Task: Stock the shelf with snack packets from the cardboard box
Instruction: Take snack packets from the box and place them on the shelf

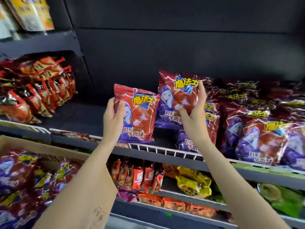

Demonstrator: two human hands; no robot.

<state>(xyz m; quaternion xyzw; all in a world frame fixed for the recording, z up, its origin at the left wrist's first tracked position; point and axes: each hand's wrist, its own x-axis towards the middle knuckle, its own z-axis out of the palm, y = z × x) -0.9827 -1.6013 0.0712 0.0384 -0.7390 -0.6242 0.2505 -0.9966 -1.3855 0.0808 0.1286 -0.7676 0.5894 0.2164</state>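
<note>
My left hand (113,118) grips one snack packet (137,116) by its edge, my right hand (195,108) pinches another (175,100) over the shelf (165,152) — puffy, light, crinkly, probably slippery. Side seams look safest. Cardboard box (49,147) sits lower left.

Shelf (92,116) open at centre; packets (257,129) crowd right

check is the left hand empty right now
No, the left hand grips a red and purple snack packet above the shelf edge, while the right hand holds a second packet.
</note>
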